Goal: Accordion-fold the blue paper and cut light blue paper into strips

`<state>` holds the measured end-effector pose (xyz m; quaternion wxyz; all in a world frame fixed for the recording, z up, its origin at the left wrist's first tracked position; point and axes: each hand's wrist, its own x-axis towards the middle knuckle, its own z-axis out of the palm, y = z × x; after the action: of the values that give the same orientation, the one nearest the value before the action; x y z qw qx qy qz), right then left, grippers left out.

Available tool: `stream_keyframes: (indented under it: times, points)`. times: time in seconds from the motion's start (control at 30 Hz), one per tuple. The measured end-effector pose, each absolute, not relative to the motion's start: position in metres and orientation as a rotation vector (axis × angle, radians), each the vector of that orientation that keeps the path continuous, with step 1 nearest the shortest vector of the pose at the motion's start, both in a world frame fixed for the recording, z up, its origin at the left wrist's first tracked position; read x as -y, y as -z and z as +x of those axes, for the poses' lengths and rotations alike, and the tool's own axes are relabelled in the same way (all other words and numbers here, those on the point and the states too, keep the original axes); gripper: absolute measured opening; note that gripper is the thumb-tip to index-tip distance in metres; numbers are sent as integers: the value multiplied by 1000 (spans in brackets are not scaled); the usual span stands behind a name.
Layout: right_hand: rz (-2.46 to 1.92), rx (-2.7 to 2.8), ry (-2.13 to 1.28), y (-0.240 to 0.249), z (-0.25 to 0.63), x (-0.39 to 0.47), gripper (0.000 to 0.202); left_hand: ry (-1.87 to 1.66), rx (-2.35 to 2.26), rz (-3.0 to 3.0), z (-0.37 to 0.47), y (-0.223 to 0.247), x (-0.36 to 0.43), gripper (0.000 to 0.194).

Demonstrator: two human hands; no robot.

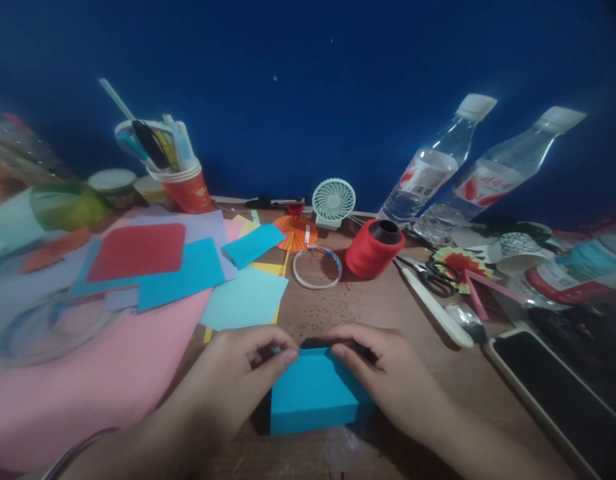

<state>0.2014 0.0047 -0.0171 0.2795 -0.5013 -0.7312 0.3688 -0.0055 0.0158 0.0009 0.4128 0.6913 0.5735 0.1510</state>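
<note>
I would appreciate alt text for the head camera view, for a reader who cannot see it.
Two bare hands, left and right, hold a folded blue paper piece on a wooden table, with colored paper, red thread and bottles around.

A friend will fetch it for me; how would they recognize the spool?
Find the two bottles by the blue wall. Front-left of their bases sits the spool. It's a chunky red cylinder, dark-cored; the fan beside it is pale.
</note>
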Motion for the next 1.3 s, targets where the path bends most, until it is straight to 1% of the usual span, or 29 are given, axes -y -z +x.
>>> stream_keyframes:
  times: [0.1,0.17,0.23,0.3,0.43,0.57,0.63,0.77,0.9,0.97,1.0,1.07,1.13,1.17,1.2,1.23,1.3]
  points:
    - [-1220,2124,-551,21,207,-6,27,-406,-1424,2038,-10,5,-17,18]
    - [-1102,2250,-367,21,210,-6,25,-427,-1330,2254,-14,9,-17,23]
    - [-954,2435,-362,18,212,-6,23,-422,-1270,2362,-17,13,-17,25]
    - [-880,2584,-418,17,211,-6,18,-440,-1305,2335,-18,14,-18,22]
    - [-929,2652,-485,19,209,-6,15,-491,-1472,2061,-16,14,-22,14]
    - [-872,2642,-479,21,208,-8,17,-623,-1449,1760,-15,11,-30,11]
    - [-859,2621,-442,20,208,-9,18,-697,-1403,1637,-14,9,-34,11]
    - [-749,2525,-304,10,204,-2,20,-731,-1394,1532,-12,5,-38,16]
    - [-504,2494,-122,1,197,11,16,-796,-1389,1535,-13,5,-40,15]
    - [-543,2343,-80,0,194,15,12,-822,-1366,1547,-13,7,-39,14]
    - [-651,2233,-111,0,194,14,11,-833,-1348,1560,-14,8,-38,13]
    - [-961,2004,-281,1,192,10,18,-841,-1299,1595,-13,11,-35,12]
    - [-1231,1849,-654,4,190,5,34,-842,-1248,1629,-12,12,-28,10]
    - [-1278,1805,-908,6,188,3,29,-841,-1227,1639,-11,13,-25,10]
    - [-1306,1761,-1124,8,185,1,18,-839,-1210,1641,-9,13,-21,12]
    - [-1306,1744,-1158,10,183,0,7,-837,-1197,1635,-7,14,-17,16]
    - [-1304,1681,-1180,11,178,1,7,-840,-1184,1612,-4,14,-11,26]
